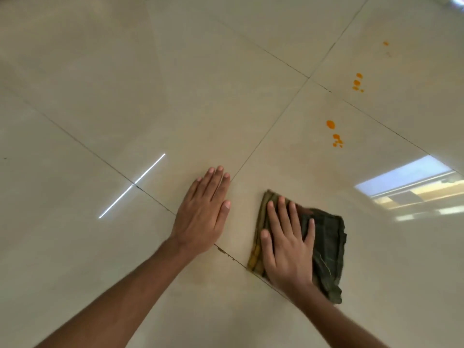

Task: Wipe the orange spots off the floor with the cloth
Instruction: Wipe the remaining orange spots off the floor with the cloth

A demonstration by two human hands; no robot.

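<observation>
A folded dark green cloth (pixel 326 247) with a yellowish edge lies flat on the beige tiled floor (pixel 175 96). My right hand (pixel 288 244) presses down on its left half, fingers spread. My left hand (pixel 203 212) rests flat on the bare tile to the left of the cloth, fingers together, holding nothing. Orange spots lie farther out to the upper right: a near cluster (pixel 334 133), a middle cluster (pixel 357 82), and one small spot (pixel 386 43). A faint orange smear shows on the tile between the cloth and the near cluster.
Dark grout lines cross the glossy tiles. A window reflection (pixel 406 184) glares on the floor at the right, and a thin bright light streak (pixel 133 185) lies at the left.
</observation>
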